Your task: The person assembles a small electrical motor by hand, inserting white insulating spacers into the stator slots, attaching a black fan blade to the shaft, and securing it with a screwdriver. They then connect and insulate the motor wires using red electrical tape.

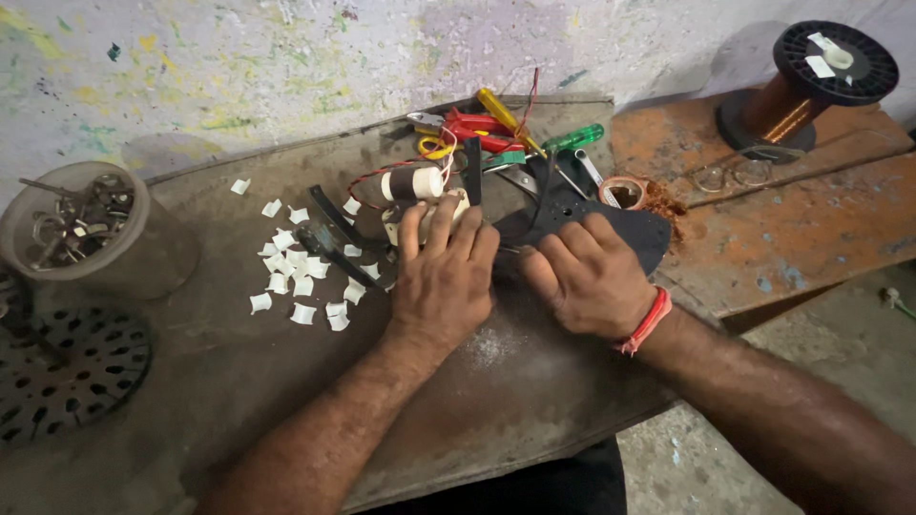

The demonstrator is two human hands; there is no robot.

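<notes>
Two hands at the dark metal sheet's (286, 381) middle: left hand (441, 277) curled over a white coil part (420, 217), right hand (590, 277) pinching closed beside it, steadying a black plate (611, 224); paper scraps (296, 272) left.

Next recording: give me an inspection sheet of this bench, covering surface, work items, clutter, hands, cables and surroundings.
Surface: dark, worn metal sheet, dusty, lying over a rusty orange bench.
Work items: white-wound coil assembly with red leads, just beyond the left hand; flat dark plate under the right hand.
Clutter: scattered white paper slips; pile of hand tools, among them a green-handled screwdriver and red-handled pliers; tape roll.
Hands: left hand curled over a small part, which is hidden; right hand pressed on the plate, red thread at the wrist.
Cables: red wire looping from the coil.
Surroundings: copper wire spool; tub of metal parts; perforated round grille; paint-spattered wall.
</notes>
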